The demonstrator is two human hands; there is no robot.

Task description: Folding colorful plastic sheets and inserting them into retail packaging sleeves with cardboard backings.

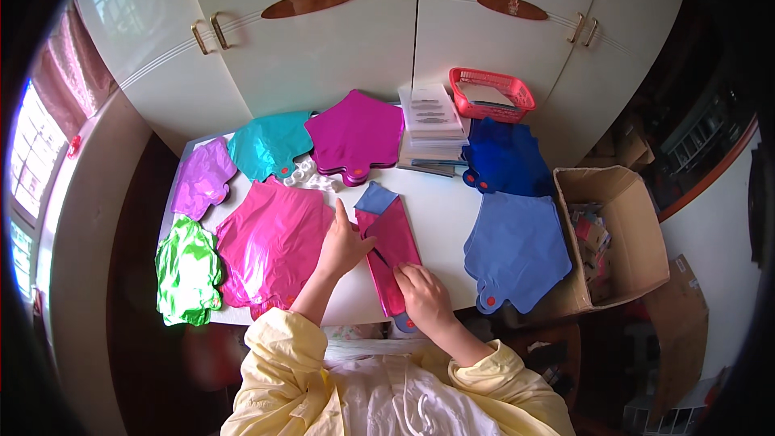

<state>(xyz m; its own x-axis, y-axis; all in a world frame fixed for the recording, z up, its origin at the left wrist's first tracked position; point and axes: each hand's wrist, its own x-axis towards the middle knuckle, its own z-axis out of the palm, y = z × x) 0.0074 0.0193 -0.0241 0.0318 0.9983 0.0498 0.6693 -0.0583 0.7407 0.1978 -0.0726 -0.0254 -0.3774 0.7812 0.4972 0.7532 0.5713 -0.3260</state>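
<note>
A: Where do the person's hands sit?

B: Both rest on the folded balloon [391, 254], a long magenta strip with a blue foil layer showing at its far end and its near tip. It lies on the white table [436, 210], just right of the table's middle, running from about 11 o'clock down to 5 o'clock.

A: And the grip?

B: The left hand [343, 246] lies nearly flat on the strip's left edge, index finger stretched toward 12 o'clock and the thumb over the magenta foil; it presses rather than clasps. The right hand [424, 299] is curled over the near end, fingers bent down on the foil, pinning it at 5 o'clock of the strip. Whether the fingers pinch an edge there cannot be told.

A: What lies around it?

B: At 9 o'clock, touching the left hand's side, a pink balloon pile [270, 246]. Farther at 9 o'clock, a green balloon pile [187, 270] at the table's edge. At 10 o'clock a violet pile [202, 178], at 11 o'clock a teal pile [270, 144], at 12 o'clock a magenta pile [355, 136] with some small white pieces [311, 173] beside it. At 1 o'clock a stack of printed cards [432, 117] and a red basket [491, 93]. At 2 o'clock a dark blue pile [504, 157], at 3 o'clock a light blue pile [517, 250], and beyond it a cardboard box [638, 218].
</note>
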